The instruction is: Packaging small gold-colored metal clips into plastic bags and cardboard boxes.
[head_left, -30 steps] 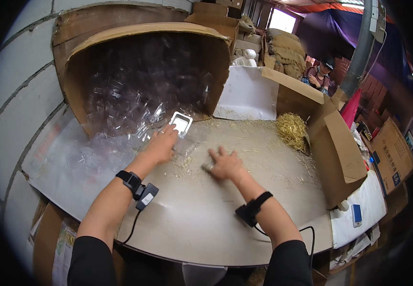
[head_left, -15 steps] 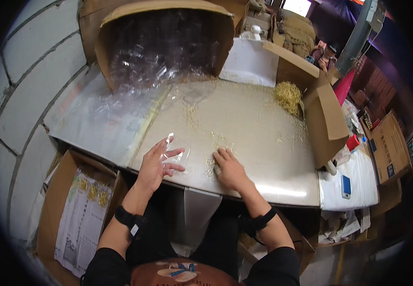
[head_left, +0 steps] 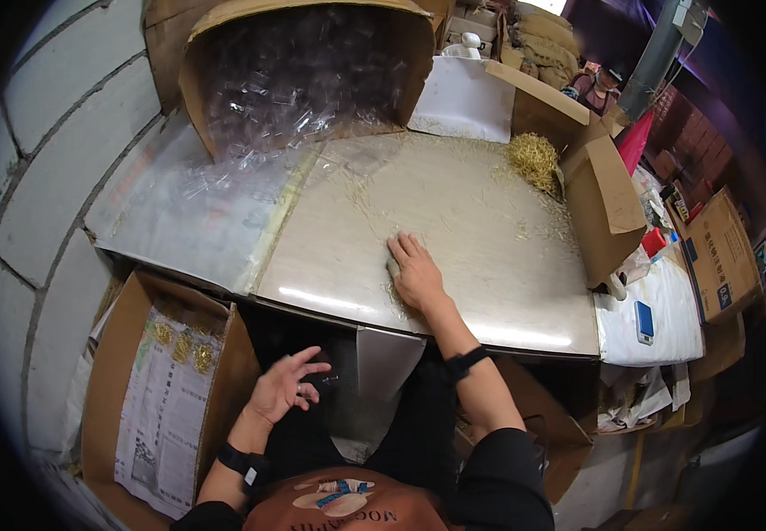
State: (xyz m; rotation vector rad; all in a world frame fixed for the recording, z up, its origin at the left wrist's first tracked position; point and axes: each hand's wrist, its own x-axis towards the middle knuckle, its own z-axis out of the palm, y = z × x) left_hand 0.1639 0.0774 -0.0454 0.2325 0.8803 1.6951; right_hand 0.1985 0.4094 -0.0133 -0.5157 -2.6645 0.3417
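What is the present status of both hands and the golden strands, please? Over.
Left hand off tabletop, fingers spread, grip unclear. Right hand palm-down on tabletop. Golden strands heaped near cardboard wall, some scattered loosely.

Workshop: bare block wall [head_left: 82, 115], worktable [head_left: 489, 265], piled sacks [head_left: 544, 42], cardboard boxes [head_left: 721, 239].

Thin golden strands [head_left: 391, 289], loose, lying on the pale tabletop [head_left: 338, 257], near its front edge

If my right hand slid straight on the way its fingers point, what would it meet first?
Likely the loose golden strands scattered on the tabletop just ahead of your right hand. Farther along that line come clear plastic pieces at the mouth of the large carton, though depth is unclear.
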